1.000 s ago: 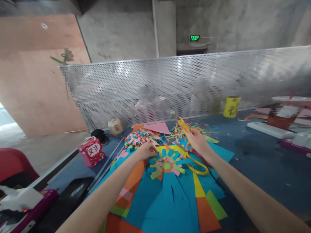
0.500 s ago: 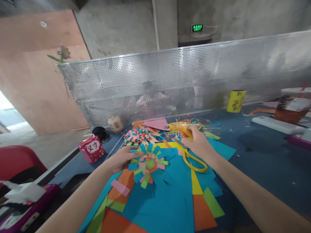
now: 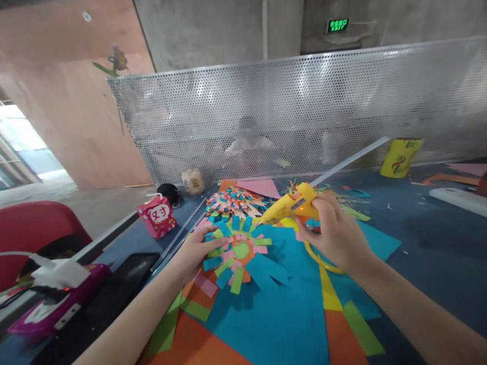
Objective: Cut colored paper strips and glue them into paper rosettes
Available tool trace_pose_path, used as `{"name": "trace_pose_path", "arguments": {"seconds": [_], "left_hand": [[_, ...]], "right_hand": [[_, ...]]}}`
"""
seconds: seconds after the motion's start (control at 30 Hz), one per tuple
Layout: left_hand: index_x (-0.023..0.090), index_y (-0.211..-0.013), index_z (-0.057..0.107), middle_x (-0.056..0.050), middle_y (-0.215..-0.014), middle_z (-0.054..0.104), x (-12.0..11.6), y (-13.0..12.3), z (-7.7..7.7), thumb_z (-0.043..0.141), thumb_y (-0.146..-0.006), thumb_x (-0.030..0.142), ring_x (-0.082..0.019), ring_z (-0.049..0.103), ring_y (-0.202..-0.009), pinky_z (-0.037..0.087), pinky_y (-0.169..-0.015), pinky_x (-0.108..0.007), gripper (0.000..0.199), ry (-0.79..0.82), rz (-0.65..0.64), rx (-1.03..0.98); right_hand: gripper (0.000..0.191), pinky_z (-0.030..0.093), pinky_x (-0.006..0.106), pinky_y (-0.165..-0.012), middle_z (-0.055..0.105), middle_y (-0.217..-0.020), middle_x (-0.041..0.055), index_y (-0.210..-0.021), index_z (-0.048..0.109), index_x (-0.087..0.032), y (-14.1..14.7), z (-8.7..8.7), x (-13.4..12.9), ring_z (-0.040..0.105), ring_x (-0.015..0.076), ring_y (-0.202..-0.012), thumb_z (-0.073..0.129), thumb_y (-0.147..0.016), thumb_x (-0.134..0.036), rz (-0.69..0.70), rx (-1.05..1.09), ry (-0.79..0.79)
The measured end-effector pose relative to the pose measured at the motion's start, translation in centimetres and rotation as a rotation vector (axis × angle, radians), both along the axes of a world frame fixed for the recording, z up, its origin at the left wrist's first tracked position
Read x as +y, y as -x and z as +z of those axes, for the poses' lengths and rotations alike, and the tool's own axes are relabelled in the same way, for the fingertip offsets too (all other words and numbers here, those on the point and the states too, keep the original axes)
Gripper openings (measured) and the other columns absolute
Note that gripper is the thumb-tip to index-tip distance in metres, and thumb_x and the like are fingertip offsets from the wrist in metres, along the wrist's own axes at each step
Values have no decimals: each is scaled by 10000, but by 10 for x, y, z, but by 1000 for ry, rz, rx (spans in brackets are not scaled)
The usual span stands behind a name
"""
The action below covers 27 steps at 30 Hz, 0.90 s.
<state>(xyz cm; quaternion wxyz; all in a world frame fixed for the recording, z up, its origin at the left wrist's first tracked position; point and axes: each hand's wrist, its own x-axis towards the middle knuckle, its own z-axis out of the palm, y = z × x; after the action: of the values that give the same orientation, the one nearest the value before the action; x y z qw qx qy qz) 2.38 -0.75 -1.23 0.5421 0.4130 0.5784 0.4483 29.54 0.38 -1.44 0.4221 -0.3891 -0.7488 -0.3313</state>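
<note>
My left hand [image 3: 198, 248] pinches the left edge of a fringed paper flower [image 3: 241, 249] in blue, green, pink and orange. Wrapped in my right hand [image 3: 331, 228] is a yellow glue gun [image 3: 289, 204], its small light glowing orange and a long clear glue stick [image 3: 350, 160] jutting from its back. The nozzle points left, close to the flower's upper right strips; whether it touches them I cannot tell. Under the flower lies blue paper [image 3: 281, 314]. Yellow scissors [image 3: 323, 261] lie partly hidden beneath my right hand.
Behind the flower sits a pile of fringed paper strips [image 3: 234, 202]. A pink box [image 3: 158, 217] stands left, near a black phone-like slab [image 3: 125, 284] and a purple power strip [image 3: 64, 304]. A yellow roll [image 3: 401, 158] stands before the perforated metal screen [image 3: 213, 121], with a person beyond.
The glue gun has been lifted and tilted, its nozzle now down near the flower and its glue stick in sight. The view has shifted left and slightly down.
</note>
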Motion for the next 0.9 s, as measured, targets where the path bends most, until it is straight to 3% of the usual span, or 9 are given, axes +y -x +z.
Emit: {"name": "trace_pose_path", "arguments": {"seconds": [0.27,0.5,0.9], "left_hand": [[165,-960,523,2,-674,608,-1,2,1,768,-568,157,-102,582,-487,505,-410,-202,463,-11,-21,-75],[162,-905,527,17,-618,590,-3,1,3,745,-593,145,-83,547,-433,467,-359,-174,380,-19,-56,-93],[147,-1027,494,-8,-678,612,-6,-2,5,752,-578,131,-114,583,-481,500,-387,-213,518,14,2,-100]], "right_hand": [[131,500,333,-605,555,-921,154,-929,423,-148,4,-4,2,582,255,-824,469,-807,-163,-10,-253,-97],[125,487,328,-586,557,-926,167,-919,427,-141,5,-5,1,579,256,-821,433,-800,-103,-48,-279,-69],[186,491,393,-670,528,-1023,179,-993,407,-172,3,-11,2,556,278,-909,404,-816,-113,-12,-262,24]]}}
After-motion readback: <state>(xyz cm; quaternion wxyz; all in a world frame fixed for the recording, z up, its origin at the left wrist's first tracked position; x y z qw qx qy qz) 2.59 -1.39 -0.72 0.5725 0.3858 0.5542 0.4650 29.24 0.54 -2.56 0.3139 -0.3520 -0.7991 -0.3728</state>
